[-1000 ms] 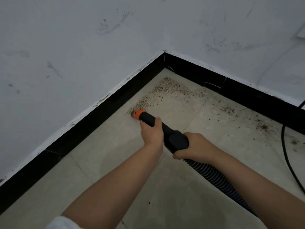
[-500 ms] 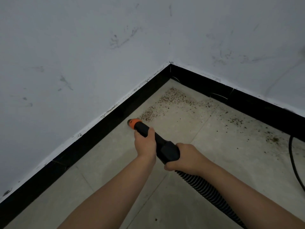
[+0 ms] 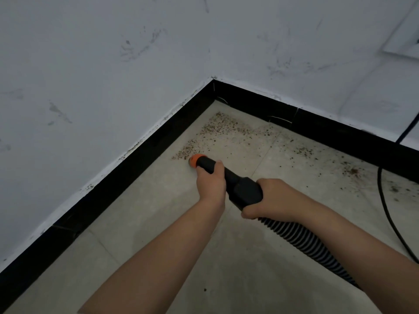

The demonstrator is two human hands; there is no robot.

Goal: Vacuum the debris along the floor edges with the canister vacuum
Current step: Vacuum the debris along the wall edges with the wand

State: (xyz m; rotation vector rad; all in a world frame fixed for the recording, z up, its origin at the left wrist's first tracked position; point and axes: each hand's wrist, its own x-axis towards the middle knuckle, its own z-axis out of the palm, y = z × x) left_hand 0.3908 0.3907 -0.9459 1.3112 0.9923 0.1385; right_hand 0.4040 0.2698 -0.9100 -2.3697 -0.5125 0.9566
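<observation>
A black vacuum nozzle [image 3: 235,184] with an orange tip [image 3: 194,160] points at the floor near the left baseboard. My left hand [image 3: 210,182] grips the nozzle just behind the tip. Farther back, my right hand [image 3: 272,199] holds its thick end, where the ribbed black hose [image 3: 301,243] runs off to the lower right. Brown debris [image 3: 217,130] is strewn from the tip toward the room corner. More debris [image 3: 351,171] lies along the right baseboard. The canister is out of view.
Black baseboards [image 3: 127,171] line two white scuffed walls that meet at a corner [image 3: 213,87]. A black power cord [image 3: 385,205] snakes over the beige tiles at the right. A white plate [image 3: 405,41] sits on the right wall.
The nozzle tip has slid away from the left baseboard and forward to the near end of the debris strip. Both hands keep the same grip. The camera view shifted slightly.
</observation>
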